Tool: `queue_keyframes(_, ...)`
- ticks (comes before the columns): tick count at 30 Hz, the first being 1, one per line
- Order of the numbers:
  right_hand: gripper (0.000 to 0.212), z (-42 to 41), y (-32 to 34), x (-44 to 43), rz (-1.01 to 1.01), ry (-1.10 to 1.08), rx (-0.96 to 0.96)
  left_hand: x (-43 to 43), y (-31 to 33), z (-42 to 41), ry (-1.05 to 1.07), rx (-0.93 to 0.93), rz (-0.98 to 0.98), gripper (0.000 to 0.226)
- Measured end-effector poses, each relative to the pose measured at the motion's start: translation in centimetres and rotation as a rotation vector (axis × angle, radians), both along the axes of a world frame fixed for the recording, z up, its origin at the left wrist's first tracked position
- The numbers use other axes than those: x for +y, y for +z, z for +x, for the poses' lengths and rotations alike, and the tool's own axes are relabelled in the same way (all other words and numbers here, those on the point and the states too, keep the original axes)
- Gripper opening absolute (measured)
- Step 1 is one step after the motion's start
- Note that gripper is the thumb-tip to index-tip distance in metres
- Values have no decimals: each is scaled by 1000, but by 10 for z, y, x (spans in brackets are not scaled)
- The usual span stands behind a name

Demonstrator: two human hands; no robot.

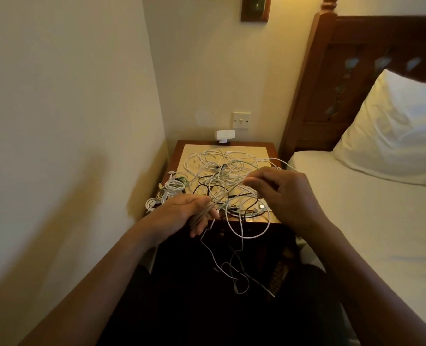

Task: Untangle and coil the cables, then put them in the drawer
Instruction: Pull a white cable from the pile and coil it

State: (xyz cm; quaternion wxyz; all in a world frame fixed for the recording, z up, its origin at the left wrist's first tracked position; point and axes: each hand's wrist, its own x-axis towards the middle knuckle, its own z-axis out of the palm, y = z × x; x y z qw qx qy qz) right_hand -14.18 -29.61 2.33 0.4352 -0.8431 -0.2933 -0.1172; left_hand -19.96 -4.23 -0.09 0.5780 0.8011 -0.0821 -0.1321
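Untangling step in hand: left grip (pixel 189 213) clasps a gathered cable (pixel 229 192), right grip (pixel 286 196) pinches its far run above the tangle (pixel 219 168) on the worktop (pixel 264 151); next, judged, draw it free, then coil

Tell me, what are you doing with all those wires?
A person is sorting a tangled heap of cables on the nightstand. The left hand grips a white cable and the right hand pinches it, stretched between them. Loops hang down the front; a few coiled cables sit at the left edge.
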Motion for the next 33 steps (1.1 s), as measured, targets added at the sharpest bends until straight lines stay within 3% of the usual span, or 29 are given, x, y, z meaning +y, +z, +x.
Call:
queue_keyframes(2, 19, 14, -13, -2, -80, -59, -128, -2, 6, -10, -108, 93, -201, 48)
queue_keyframes(4, 22, 20, -35, 0, -191, -58, -176, -4, 11, -15, -172, 103, -391, 34)
queue_keyframes(7, 20, 10, -63, 10, -196, -26, -145, -10, 13, -14, -82, 99, -642, 21)
queue_keyframes(10, 17, -5, -74, 20, 11, -19, 6, -19, 6, -14, -23, 159, -854, 22)
queue_keyframes(14, 13, -20, -67, 31, 364, -5, 339, -35, -3, -19, 16, 200, -911, 22)
queue_keyframes(17, 10, -29, -57, 36, 526, 22, 457, -45, -8, -23, -7, 212, -854, 21)
queue_keyframes(23, 15, -43, -50, 32, 714, 62, 623, -49, -6, -34, 175, 132, -657, 28)
queue_keyframes(28, 23, -49, -53, 37, 801, 90, 744, -59, -2, -46, 291, -43, -306, 34)
queue_keyframes(33, 21, -50, -54, 41, 818, 121, 782, -63, 0, -53, 313, -159, -102, 38)
